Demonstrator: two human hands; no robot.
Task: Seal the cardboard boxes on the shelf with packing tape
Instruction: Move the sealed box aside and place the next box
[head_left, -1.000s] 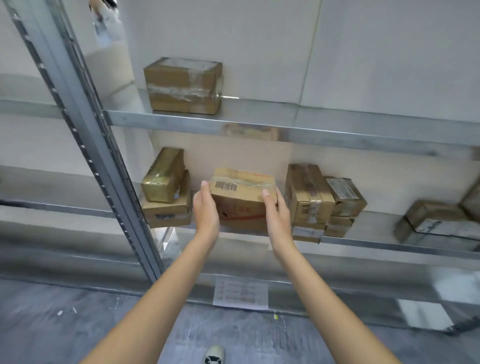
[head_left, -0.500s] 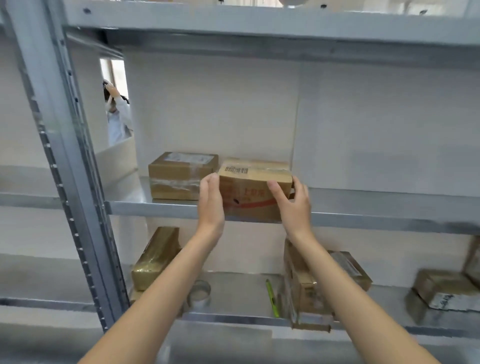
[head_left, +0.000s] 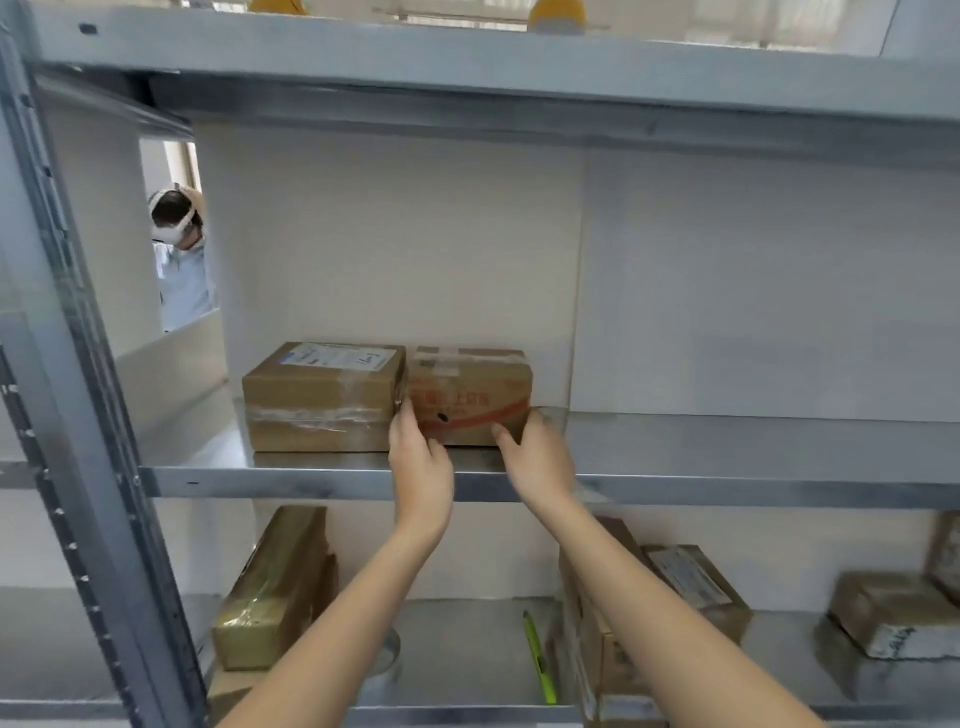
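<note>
The brown cardboard box with red printing and clear tape across its top (head_left: 470, 395) sits on the middle level of the grey metal shelf (head_left: 322, 480), its left side touching or just beside the larger brown cardboard box with a white label (head_left: 323, 397). The left hand (head_left: 420, 462) has its fingers reaching up against the box's front left corner, in the narrow seam between the two boxes; the right hand (head_left: 540, 457) rests at the lower right front corner with fingers loosely bent. Neither seems to wrap the box firmly, though from this angle I cannot tell whether the fingertips pinch it or merely press on it. The main risk, as I judge it, is the left fingers catching between the two boxes if the red-printed one is pushed further left, or that push nudging the labelled box askew. The red-printed box also sits near the shelf's front edge, so a careless pull while letting go could tip it off. The silver roll of packing tape (head_left: 387, 662) and the green pen-like tool (head_left: 537, 657) lie on the lower shelf, partly hidden behind the forearms, so a blind reach down for them could knock the wrapped parcels beside them.
</note>
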